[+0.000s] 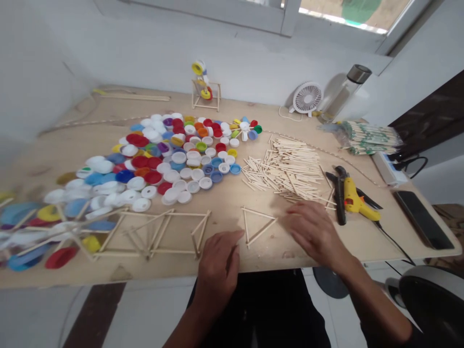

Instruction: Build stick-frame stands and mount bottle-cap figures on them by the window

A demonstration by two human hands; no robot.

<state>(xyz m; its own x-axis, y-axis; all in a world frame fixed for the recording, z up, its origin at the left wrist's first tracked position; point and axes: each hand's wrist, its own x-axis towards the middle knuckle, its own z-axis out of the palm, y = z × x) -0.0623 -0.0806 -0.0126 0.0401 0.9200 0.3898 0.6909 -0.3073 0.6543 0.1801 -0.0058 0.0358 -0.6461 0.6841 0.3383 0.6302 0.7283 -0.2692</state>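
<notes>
A triangle of thin wooden sticks [246,227] lies on the table between my two hands. My left hand [218,261] rests just left of it, thumb and forefinger apart, with nothing seen in it. My right hand [313,232] is at the triangle's right corner, its fingers bent and smeared by motion, so whether they hold a stick cannot be made out. Behind that hand spreads a pile of loose short sticks [295,164]. Left of my left hand stands a joined stick frame [174,251]. A yellow glue gun [357,200] lies on its black stand to the right.
Many coloured bottle caps [177,157] cover the table's left and middle. A cap-and-stick wheel [67,234] sits front left. At the back are a small stick model [206,92], a white fan [307,98] and a bottle [344,94]. Bagged sticks [371,137] and a phone [424,220] lie right.
</notes>
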